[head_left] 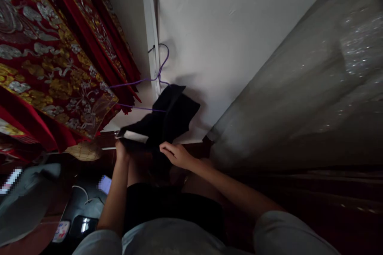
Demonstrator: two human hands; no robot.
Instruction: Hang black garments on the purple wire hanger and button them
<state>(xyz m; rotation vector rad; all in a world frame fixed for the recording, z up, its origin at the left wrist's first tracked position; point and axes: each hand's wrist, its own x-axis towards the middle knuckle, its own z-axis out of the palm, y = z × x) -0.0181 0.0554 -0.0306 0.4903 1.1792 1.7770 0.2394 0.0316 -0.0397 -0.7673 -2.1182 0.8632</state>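
Note:
A black garment [172,117] hangs from a purple hanger [155,77] hooked on the white door frame [149,28]. My left hand [121,149] is closed on the garment's lower left edge, beside a pale strip that may be a label or waistband [134,136]. My right hand [175,153] is curled, its fingers pinching the cloth's lower edge at the middle. Both arms reach up from my lap. The garment's bottom part disappears into shadow between my hands.
Red and gold embroidered fabric [44,55] hangs at the left. A grey sparkly curtain [314,87] fills the right. A white wall [224,28] is behind. Down left lie a lit phone [104,184], a white cable [85,195], a dark device [82,225] and a grey bundle [26,199].

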